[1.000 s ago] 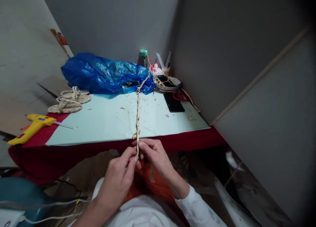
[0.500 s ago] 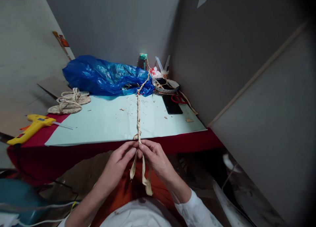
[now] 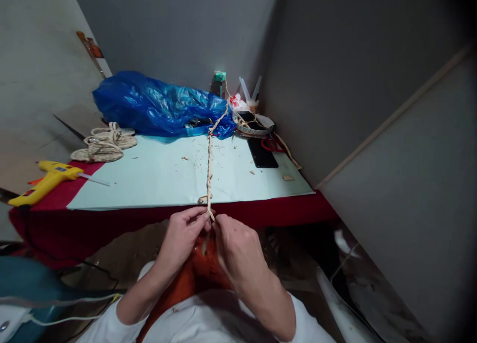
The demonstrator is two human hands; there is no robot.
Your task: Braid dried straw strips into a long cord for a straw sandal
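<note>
A pale braided cord (image 3: 209, 164) of flat fibre strips runs from the back of the table toward me, pulled fairly straight over the light sheet. Its near end lies between my hands just off the table's front edge. My left hand (image 3: 185, 229) pinches the braid's end between thumb and fingers. With fingertips closed on a strand beside it, my right hand (image 3: 238, 241) sits slightly to the right. One loose strip (image 3: 205, 243) hangs below the fingers; the other tails are hidden by my right hand.
A blue plastic bag (image 3: 156, 104) lies along the back. Woven sandals (image 3: 100, 146) and a yellow glue gun (image 3: 46, 181) lie at the left. To the right are a black phone (image 3: 263, 153), red-handled scissors (image 3: 274, 144) and a round tray (image 3: 257, 130). Fibre scraps dot the light sheet.
My right hand has turned over, its back now upward, and moved slightly right of the braid's end. The hanging tails are mostly covered now. The view has tilted slightly.
</note>
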